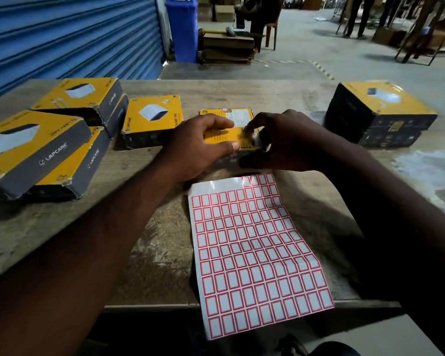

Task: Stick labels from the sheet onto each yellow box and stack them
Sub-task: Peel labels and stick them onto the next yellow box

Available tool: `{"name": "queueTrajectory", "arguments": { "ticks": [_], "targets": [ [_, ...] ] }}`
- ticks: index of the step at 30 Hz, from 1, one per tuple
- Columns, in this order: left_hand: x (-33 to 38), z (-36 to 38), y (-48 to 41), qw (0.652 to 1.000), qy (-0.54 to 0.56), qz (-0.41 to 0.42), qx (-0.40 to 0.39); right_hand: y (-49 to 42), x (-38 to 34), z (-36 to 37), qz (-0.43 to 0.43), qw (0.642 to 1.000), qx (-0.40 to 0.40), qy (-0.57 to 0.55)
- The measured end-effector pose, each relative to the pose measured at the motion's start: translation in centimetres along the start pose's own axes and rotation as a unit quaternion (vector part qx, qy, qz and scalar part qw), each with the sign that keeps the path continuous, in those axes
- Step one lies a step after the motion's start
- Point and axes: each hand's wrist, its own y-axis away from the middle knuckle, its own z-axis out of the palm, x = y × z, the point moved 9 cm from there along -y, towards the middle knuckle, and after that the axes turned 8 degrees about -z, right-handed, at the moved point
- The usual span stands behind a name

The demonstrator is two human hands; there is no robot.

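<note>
Centre box (224, 134) sat mid-worktop, print side up, just beyond the far end of the label sheet (257, 253). Left hand (201, 147) held the box by its near-left part: index finger laid across the top, thumb along the near edge. Right hand (285, 140) was on the near-right corner, fingers curled down with the tips pressed on the top and the thumb against the front wall. Something pale sat under those fingertips; too blurred to call it a label.

The sheet lay flat at the near edge of the worktop (216, 93), its near end overhanging. Red-bordered labels filled most of it, with bare backing along the far-left strip.

Left side of the worktop: two two-high piles, near pile (28, 147) and far pile (80, 96), both stacked askew. Single box (152, 119) stood between them and the centre box. Right pile (380, 111), two high, stood near the far-right corner, well apart from the hands.
</note>
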Motion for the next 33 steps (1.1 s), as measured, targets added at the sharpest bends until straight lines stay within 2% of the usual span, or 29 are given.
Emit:
{"name": "queueTrajectory", "arguments": {
  "ticks": [8,13,18,33],
  "targets": [
    [-0.3,0.4,-0.3,0.995,0.096,-0.019,0.01,0.1,-0.2,-0.2,0.008,1.0,-0.008,-0.005],
    [-0.4,0.3,-0.7,0.993,0.113,-0.028,0.013,0.0,-0.2,-0.7,0.034,0.998,0.04,-0.046],
    [-1.2,-0.8,-0.6,0.984,0.176,-0.033,0.004,0.3,0.6,-0.7,0.083,0.988,0.093,-0.095],
    [-2.1,-0.8,-0.7,0.976,0.212,-0.052,-0.021,0.0,0.9,1.8,0.152,0.941,0.043,-0.3]
  ]
}}
